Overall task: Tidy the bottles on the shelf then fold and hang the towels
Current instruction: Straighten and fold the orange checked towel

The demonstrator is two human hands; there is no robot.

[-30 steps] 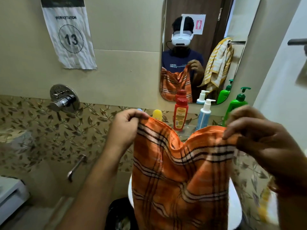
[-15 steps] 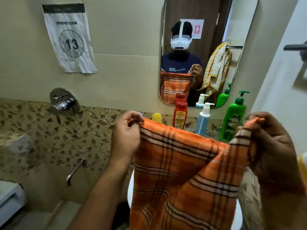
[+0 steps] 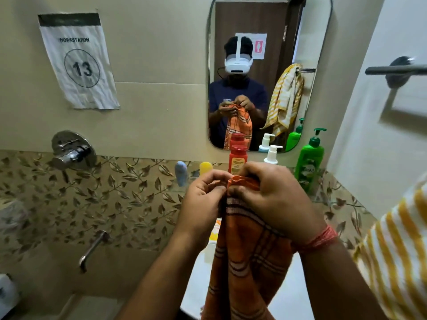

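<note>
Half a second ago the orange checked towel (image 3: 245,262) was stretched wide between two hands held apart; the hands have since come together, and its top corners meet in a small bunch in front of the bottles. The left hand (image 3: 203,202) and right hand (image 3: 275,199) both pinch that bunched top edge, fingers curled on the cloth and touching each other. The towel hangs straight down from the pinch, its long axis vertical, folded in half lengthwise above the white basin (image 3: 198,285).

Its lower end is cut off by the bottom of the frame. The hands hide most of the red bottle (image 3: 238,155) and the white pump bottle (image 3: 272,153); the green pump bottle (image 3: 309,162) stands clear on the right. The shelf itself is hard to make out. A yellow striped towel (image 3: 397,245) is blurred at the right edge.
</note>
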